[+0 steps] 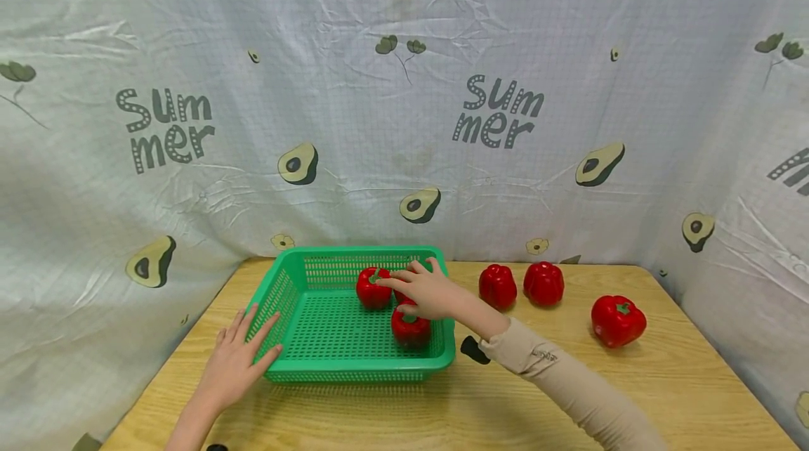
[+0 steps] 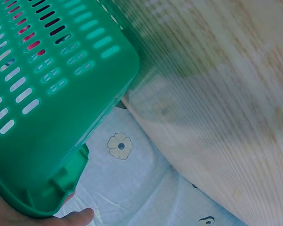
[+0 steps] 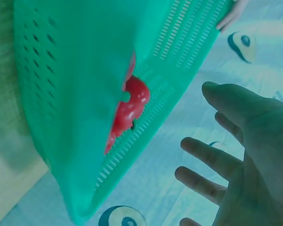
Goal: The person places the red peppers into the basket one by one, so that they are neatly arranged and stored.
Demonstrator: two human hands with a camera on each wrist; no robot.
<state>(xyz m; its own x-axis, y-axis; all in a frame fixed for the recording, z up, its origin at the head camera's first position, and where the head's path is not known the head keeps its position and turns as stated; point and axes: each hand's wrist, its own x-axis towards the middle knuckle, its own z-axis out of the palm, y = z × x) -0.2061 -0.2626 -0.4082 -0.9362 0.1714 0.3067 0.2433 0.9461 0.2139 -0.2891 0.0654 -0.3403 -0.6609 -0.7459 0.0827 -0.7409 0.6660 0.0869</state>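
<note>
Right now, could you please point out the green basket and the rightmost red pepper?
Green basket (image 1: 354, 365), head view: on the front rim.
Rightmost red pepper (image 1: 614, 324), head view: on its red side.

A wood-grained table (image 1: 682, 381) lies beneath the hands (image 1: 232, 363) (image 1: 426, 294); beyond them hangs a pale cloth (image 1: 373, 121) (printed with avocados (image 1: 306, 164), flowers (image 1: 282, 242) and "summer" lettering (image 1: 166, 114)).

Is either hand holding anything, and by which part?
Nothing plainly held: the right hand is empty over the red peppers; the left hand rests spread on the left rim of the green basket.
</note>
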